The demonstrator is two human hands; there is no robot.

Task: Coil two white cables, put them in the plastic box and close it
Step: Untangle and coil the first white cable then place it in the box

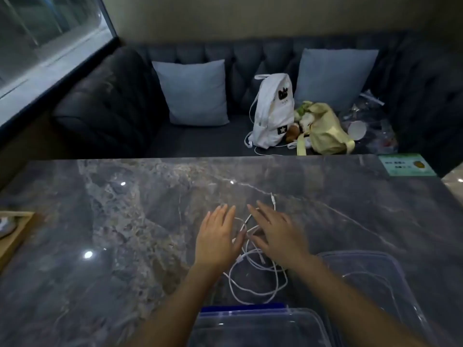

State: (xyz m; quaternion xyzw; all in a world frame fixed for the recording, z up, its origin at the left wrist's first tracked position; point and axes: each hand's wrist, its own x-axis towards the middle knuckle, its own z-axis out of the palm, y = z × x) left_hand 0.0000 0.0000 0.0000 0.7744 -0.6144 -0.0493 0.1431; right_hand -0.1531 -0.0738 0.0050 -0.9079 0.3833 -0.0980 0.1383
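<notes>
A loose tangle of white cables [255, 279] lies on the dark marble table [125, 234], with one plug end [273, 199] stretching away from me. My left hand [218, 236] and my right hand [273, 234] hover flat over the far part of the tangle, fingers straight, holding nothing. A clear plastic box [258, 326] with a blue clip sits at the near edge. Its clear lid [370, 281] lies to the right, under my right forearm.
A wooden tray [15, 236] stands at the table's left edge and a green card [406, 165] at the far right corner. Behind the table a dark sofa holds two grey cushions [193, 93], a white backpack [273, 111] and a yellow bag [323, 131].
</notes>
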